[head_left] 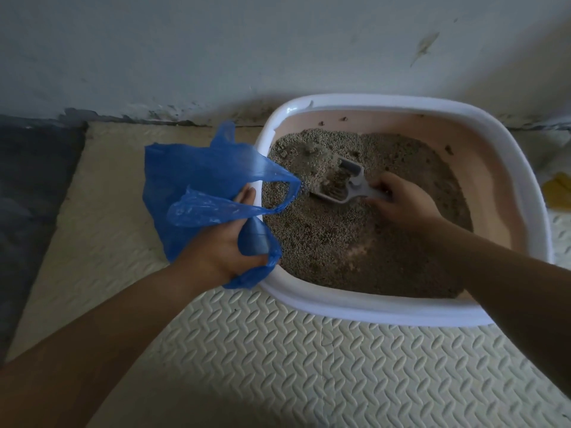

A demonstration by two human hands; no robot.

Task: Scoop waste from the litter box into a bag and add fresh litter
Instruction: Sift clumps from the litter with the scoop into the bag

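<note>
A white-rimmed litter box [364, 310] with pink inner walls stands against the wall, holding grey-brown litter [333, 242]. My right hand [398, 202] grips the handle of a grey slotted scoop [343, 180], whose head lies in the litter with clumps on it. My left hand [234, 242] holds a blue plastic bag [191, 186] by its edge just outside the box's left rim. One bag handle drapes over the rim above the litter.
A cream textured foam mat [278, 366] covers the floor under and in front of the box. Dark floor [34, 186] lies to the left. A pale wall [216, 50] rises behind. A yellow object [559, 193] sits at the right edge.
</note>
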